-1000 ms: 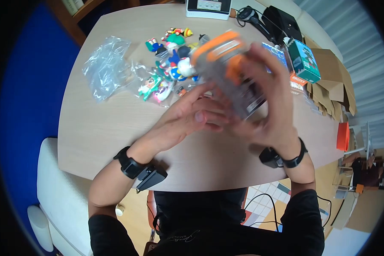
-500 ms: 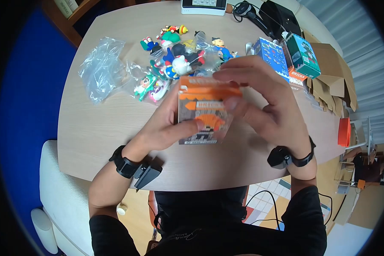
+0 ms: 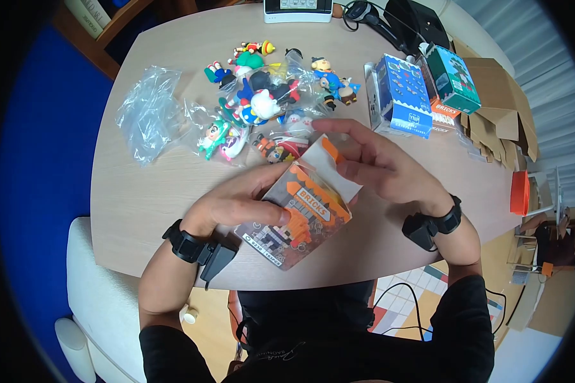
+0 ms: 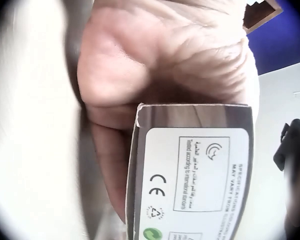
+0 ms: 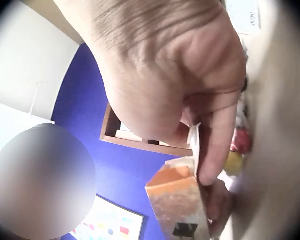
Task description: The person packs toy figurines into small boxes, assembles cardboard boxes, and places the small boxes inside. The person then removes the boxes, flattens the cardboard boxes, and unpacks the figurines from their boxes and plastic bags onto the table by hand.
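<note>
An orange and grey bricks box (image 3: 281,246) is tilted above the near part of the table, its printed front facing up. My left hand (image 3: 233,203) grips it from the left side, thumb across the front. In the left wrist view the box's side panel (image 4: 205,165) carries small print and marks. The lid flap (image 3: 326,167) stands raised at the box's top end, white inside. My right hand (image 3: 386,163) pinches this flap between thumb and fingers, as the right wrist view also shows at the open top (image 5: 172,175). The inside of the box is mostly hidden.
Several toy figures (image 3: 262,105), some in clear bags, lie beyond the hands. A crumpled plastic bag (image 3: 148,115) is at the left. At the right stand a blue box (image 3: 402,96), a green box (image 3: 453,80) and folded cardboard (image 3: 505,108). A scanner (image 3: 374,25) lies at the back.
The box has come down and toward the body from its raised, blurred position, and turned to show its front. The left hand has taken hold of it, and its lid flap is now lifted by the right hand.
</note>
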Tool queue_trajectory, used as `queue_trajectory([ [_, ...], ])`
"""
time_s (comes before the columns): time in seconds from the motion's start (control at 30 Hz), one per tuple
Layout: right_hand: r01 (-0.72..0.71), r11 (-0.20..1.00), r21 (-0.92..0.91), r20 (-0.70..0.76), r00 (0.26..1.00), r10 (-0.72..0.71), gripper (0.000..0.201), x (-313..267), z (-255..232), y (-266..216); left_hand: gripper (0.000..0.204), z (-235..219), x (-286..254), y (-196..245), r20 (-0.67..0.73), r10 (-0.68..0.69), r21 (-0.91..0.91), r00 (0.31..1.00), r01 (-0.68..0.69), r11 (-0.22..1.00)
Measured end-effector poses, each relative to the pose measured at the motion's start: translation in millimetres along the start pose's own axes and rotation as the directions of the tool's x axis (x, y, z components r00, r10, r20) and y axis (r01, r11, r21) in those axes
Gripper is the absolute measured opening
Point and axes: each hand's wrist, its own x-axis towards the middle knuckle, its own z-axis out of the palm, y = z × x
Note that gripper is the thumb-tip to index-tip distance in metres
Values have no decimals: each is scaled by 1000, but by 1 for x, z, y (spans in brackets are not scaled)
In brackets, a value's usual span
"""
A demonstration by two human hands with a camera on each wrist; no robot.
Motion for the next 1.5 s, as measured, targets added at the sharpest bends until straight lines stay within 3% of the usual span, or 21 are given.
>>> queue_trajectory([
  [0.13, 99, 986, 133, -28, 995, -96, 53, -11, 11, 35, 64, 1, -2, 1, 49, -73, -19, 996, 74, 997],
  [0.2, 328, 924, -199, -126, 926, -356, 49, -16, 19, 52, 63, 0, -2, 1, 53, -78, -28, 995, 80, 996],
  [0.27, 364, 901, -236, -99, 913, -395, 39, -18, 18, 55, 61, -3, 0, -1, 87, -110, 7, 990, 110, 994],
  [0.33, 434, 798, -418, -1, 878, -479, 24, -19, 20, 41, 58, -1, -2, 2, 96, -114, 18, 989, 113, 993],
  [0.47, 318, 822, -473, 70, 943, -325, 20, -10, 15, 17, 49, -7, -1, -3, 106, -101, 132, 989, 86, 988],
  [0.53, 355, 713, -605, 109, 924, -368, 28, -6, 14, 7, 46, -5, -2, -1, 94, -87, 120, 992, 76, 990],
  [0.57, 354, 714, -604, 108, 924, -367, 28, -4, 13, -1, 43, -4, -1, 0, 92, -75, 110, 993, 65, 992],
  [0.63, 310, 579, -754, 182, 946, -270, 30, 1, 12, -19, 42, -6, 0, -4, 90, -55, 140, 994, 42, 989],
  [0.73, 328, 492, -807, 205, 935, -288, 30, 4, 17, -26, 40, -7, -2, -3, 72, -4, 206, 997, -11, 979],
  [0.8, 313, 512, -800, 150, 931, -334, 30, 3, 16, -19, 39, -7, -2, 3, 61, 34, 251, 998, -48, 967],
  [0.87, 296, 528, -796, 96, 923, -373, 30, 2, 14, -13, 59, -3, -3, 7, -31, -52, 161, 998, 56, 985],
  [0.9, 310, 536, -785, 110, 922, -372, 29, 4, 11, -11, 59, -1, -3, 6, -25, -61, 161, 998, 64, 985],
  [0.97, 311, 560, -768, 104, 923, -370, 28, 3, 8, -8, 44, 4, -1, 4, -34, 97, 173, 995, -90, 981],
  [1.03, 267, 768, -582, 59, 956, -288, 27, 4, 9, -8, 45, 8, -1, 8, -77, 84, 156, 994, -71, 985],
  [1.07, 266, 778, -569, 43, 955, -294, 27, 5, 8, -5, 46, 9, -3, 11, -133, 85, 141, 987, -66, 988],
  [1.2, 285, 709, -645, 96, 951, -295, 14, 7, 4, -3, 48, 9, -2, 7, -88, 71, 307, 994, -41, 951],
  [1.33, 274, 716, -642, 97, 955, -279, 9, 2, 6, -5, 47, 6, -2, 2, -59, 64, 300, 996, -43, 953],
  [1.4, 279, 691, -667, 81, 949, -304, 9, 0, 7, -4, 51, 1, -3, 2, -75, 36, 444, 997, 1, 896],
  [1.43, 281, 664, -693, 73, 944, -323, 8, -1, 7, -3, 51, 5, -2, 4, -73, 32, 447, 997, 4, 895],
  [1.5, 276, 640, -717, 42, 933, -356, 8, -2, 7, 0, 58, 17, 2, 10, -122, 13, 199, 992, 12, 980],
])
